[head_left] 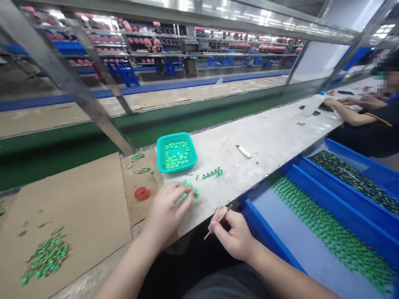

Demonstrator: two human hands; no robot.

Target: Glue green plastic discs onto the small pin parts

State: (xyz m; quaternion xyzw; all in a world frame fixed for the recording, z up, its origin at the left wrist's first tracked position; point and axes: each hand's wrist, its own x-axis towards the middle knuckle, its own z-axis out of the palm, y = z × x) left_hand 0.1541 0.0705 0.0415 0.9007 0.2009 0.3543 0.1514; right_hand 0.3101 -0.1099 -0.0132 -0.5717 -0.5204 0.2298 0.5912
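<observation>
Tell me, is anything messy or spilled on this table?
A little. A loose heap of green pieces lies scattered on the cardboard sheet, outside the teal basket. More green discs lie loose under the left hand. The right hand holds a thin stick.

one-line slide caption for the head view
Left hand on green discs near a teal basket; right hand holds a thin stick.

A long white worn desk (268, 137) is running beside a dark green conveyor belt (199, 116); grey metal shelving racks (149, 45) are standing behind, with bright ceiling lights (187, 5) glaring overhead.
</observation>
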